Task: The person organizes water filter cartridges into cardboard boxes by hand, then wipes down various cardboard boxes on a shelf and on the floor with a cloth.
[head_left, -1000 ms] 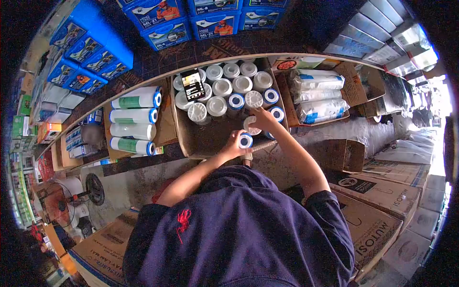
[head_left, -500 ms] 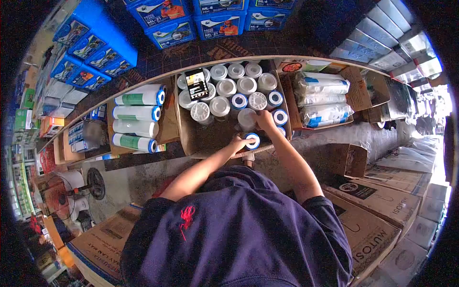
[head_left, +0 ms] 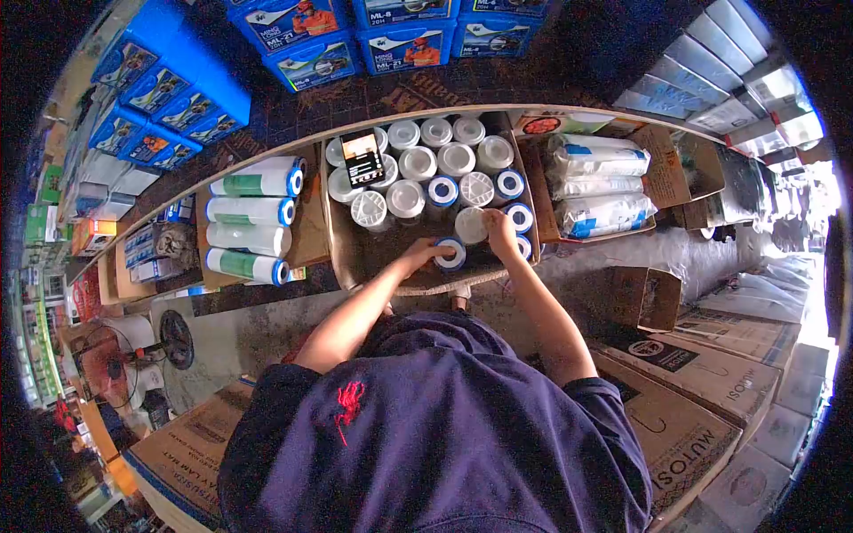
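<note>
At five o'clock in box (head_left: pixel 369 247), clamping blue-ringed cylinder (head_left: pixel 452 260) with left hand (head_left: pixel 420 256); at four, touching white cylinder (head_left: pixel 469 227) with right hand (head_left: pixel 504 237); cannot tell if clamped.

I'm seeing smooth white plastic cartridges (head_left: pixel 406 200) mid-frame, matt cardboard box (head_left: pixel 357 258) around them, glossy blue packs (head_left: pixel 182 98) upper left, dull cloth shirt (head_left: pixel 444 426) below.

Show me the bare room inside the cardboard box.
In the cardboard box, the near-left floor is bare, bordered by the left wall, near edge, left hand and white cylinders. The back is crowded, with a phone on top; on the right, blue-rimmed cylinders and the right hand leave little room.
</note>
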A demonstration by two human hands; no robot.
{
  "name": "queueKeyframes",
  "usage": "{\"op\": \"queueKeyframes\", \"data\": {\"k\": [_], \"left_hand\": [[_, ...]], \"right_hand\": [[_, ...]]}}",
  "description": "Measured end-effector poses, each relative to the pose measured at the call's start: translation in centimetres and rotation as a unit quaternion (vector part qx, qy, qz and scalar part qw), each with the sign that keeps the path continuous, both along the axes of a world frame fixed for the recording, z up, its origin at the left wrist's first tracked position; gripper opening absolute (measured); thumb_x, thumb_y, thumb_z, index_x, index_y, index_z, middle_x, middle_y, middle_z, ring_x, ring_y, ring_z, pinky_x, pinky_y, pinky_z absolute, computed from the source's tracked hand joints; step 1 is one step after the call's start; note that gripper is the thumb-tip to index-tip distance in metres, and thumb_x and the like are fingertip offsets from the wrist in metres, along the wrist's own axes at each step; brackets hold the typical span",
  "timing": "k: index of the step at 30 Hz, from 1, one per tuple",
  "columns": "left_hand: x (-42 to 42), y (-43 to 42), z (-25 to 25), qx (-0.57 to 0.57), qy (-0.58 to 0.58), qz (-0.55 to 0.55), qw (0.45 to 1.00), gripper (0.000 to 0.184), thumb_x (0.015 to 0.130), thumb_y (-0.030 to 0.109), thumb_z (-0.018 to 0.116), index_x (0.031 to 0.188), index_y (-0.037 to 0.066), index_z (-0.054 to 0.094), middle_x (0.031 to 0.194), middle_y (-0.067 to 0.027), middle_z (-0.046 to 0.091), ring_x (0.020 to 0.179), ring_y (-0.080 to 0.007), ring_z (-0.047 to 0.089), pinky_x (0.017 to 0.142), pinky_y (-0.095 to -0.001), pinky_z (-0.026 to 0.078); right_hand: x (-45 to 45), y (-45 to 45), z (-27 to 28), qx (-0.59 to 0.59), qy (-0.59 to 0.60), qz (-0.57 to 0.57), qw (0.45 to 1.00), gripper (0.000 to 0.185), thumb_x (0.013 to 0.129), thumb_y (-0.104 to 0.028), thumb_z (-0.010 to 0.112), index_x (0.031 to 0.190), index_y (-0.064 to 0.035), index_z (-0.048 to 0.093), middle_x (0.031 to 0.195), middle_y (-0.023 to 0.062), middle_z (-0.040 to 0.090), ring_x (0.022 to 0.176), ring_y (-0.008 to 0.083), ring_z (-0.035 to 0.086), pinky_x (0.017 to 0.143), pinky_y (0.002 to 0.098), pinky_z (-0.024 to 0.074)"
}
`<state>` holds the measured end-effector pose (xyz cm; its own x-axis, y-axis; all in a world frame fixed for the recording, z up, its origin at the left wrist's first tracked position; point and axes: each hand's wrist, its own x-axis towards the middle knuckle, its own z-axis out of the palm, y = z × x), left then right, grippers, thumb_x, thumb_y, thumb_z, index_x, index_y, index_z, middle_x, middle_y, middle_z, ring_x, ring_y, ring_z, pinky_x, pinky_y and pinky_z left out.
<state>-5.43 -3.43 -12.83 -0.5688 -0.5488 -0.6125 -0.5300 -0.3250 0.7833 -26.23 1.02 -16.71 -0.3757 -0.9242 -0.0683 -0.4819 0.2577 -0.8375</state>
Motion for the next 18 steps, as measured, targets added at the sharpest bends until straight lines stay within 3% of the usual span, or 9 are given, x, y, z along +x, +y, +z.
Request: {"op": "queueKeyframes", "data": {"k": [1, 3, 5, 6, 7, 8, 11, 13, 18], "left_hand": [[0.1, -0.5, 0.8, 0.051, 0.045, 0.008, 0.998, 0.051, 0.068, 0.045, 0.065, 0.098, 0.004, 0.06, 0.093, -0.0088, 0.061, 0.079, -0.0173, 0.058, 0.066, -0.0328, 0.047], [0.2, -0.4, 1.6, 0.07, 0.049, 0.004, 0.996, 0.052, 0.07, 0.045, 0.062, 0.102, 0.005, 0.057, 0.095, -0.0086, 0.06, 0.08, -0.017, 0.058, 0.065, -0.0325, 0.047], [0.0, 0.4, 1.2, 0.302, 0.197, 0.123, 0.925, 0.052, 0.073, 0.045, 0.06, 0.108, 0.007, 0.053, 0.096, -0.0065, 0.059, 0.079, -0.0172, 0.058, 0.066, -0.0321, 0.046], [-0.7, 1.2, -1.9, 0.26, 0.118, 0.051, 0.957, 0.049, 0.076, 0.044, 0.056, 0.109, 0.008, 0.052, 0.097, -0.007, 0.058, 0.082, -0.0175, 0.057, 0.07, -0.0316, 0.045], [-1.2, 2.1, -2.2, 0.26, 0.117, 0.048, 0.957, 0.049, 0.076, 0.044, 0.056, 0.109, 0.008, 0.052, 0.097, -0.007, 0.058, 0.082, -0.0175, 0.057, 0.07, -0.0316, 0.045], [-1.5, 3.4, -2.4, 0.142, 0.118, 0.05, 0.982, 0.047, 0.078, 0.043, 0.054, 0.11, 0.008, 0.052, 0.098, -0.0081, 0.057, 0.085, -0.0178, 0.055, 0.074, -0.0327, 0.044], [-2.4, 4.2, -2.0, 0.018, 0.154, 0.051, 0.987, 0.044, 0.084, 0.039, 0.045, 0.113, 0.007, 0.05, 0.103, -0.01, 0.056, 0.093, -0.0178, 0.052, 0.082, -0.0326, 0.04], [-2.6, 4.1, -6.2, -0.034, 0.172, 0.033, 0.984, 0.044, 0.087, 0.038, 0.04, 0.116, 0.006, 0.049, 0.108, -0.0088, 0.055, 0.095, -0.0178, 0.051, 0.086, -0.0324, 0.038], [-2.5, 2.9, -5.9, 0.077, 0.184, 0.037, 0.979, 0.045, 0.087, 0.038, 0.04, 0.118, 0.007, 0.046, 0.112, -0.0093, 0.052, 0.1, -0.0202, 0.049, 0.087, -0.0331, 0.038]], "right_hand": [[0.1, -0.2, 0.6, -0.046, 0.026, 0.003, 0.999, 0.028, 0.085, -0.025, 0.05, 0.087, 0.0016, 0.06, 0.072, 0.0112, 0.06, 0.063, 0.0143, 0.055, 0.056, 0.0297, 0.0436], [-0.1, -0.3, 2.1, 0.044, -0.052, 0.02, 0.997, 0.039, 0.078, -0.031, 0.06, 0.097, 0.0022, 0.055, 0.079, 0.0166, 0.062, 0.074, 0.0219, 0.06, 0.065, 0.0323, 0.0458], [0.9, -0.3, 3.3, 0.115, 0.12, 0.053, 0.985, 0.068, 0.066, -0.041, 0.07, 0.109, 0.0042, 0.045, 0.086, 0.0232, 0.06, 0.083, 0.032, 0.06, 0.07, 0.0366, 0.0472], [0.9, -0.8, 4.7, 0.152, 0.077, 0.066, 0.983, 0.092, 0.054, -0.049, 0.074, 0.115, 0.0063, 0.034, 0.091, 0.0284, 0.057, 0.089, 0.0392, 0.056, 0.073, 0.0405, 0.047], [1.0, -0.9, 4.5, 0.152, 0.077, 0.063, 0.983, 0.092, 0.054, -0.049, 0.074, 0.115, 0.0063, 0.034, 0.091, 0.0284, 0.057, 0.089, 0.0392, 0.056, 0.073, 0.0405, 0.047], [1.2, -1.0, 4.0, 0.158, 0.074, 0.077, 0.982, 0.091, 0.055, -0.049, 0.074, 0.115, 0.0066, 0.034, 0.09, 0.0291, 0.057, 0.088, 0.0396, 0.056, 0.072, 0.0408, 0.0473], [1.3, -1.2, 2.9, 0.152, 0.058, 0.087, 0.983, 0.091, 0.056, -0.051, 0.072, 0.113, 0.0076, 0.033, 0.09, 0.0303, 0.056, 0.087, 0.0408, 0.056, 0.072, 0.0418, 0.0474], [1.6, -1.5, 2.7, 0.186, 0.074, 0.05, 0.978, 0.087, 0.058, -0.049, 0.071, 0.113, 0.0064, 0.034, 0.089, 0.0294, 0.057, 0.087, 0.0401, 0.057, 0.072, 0.042, 0.0475], [3.3, 0.2, 8.1, 0.21, 0.151, 0.019, 0.966, 0.083, 0.061, -0.047, 0.069, 0.119, 0.0001, 0.033, 0.096, 0.0286, 0.055, 0.089, 0.0411, 0.055, 0.072, 0.0436, 0.0475]]}}
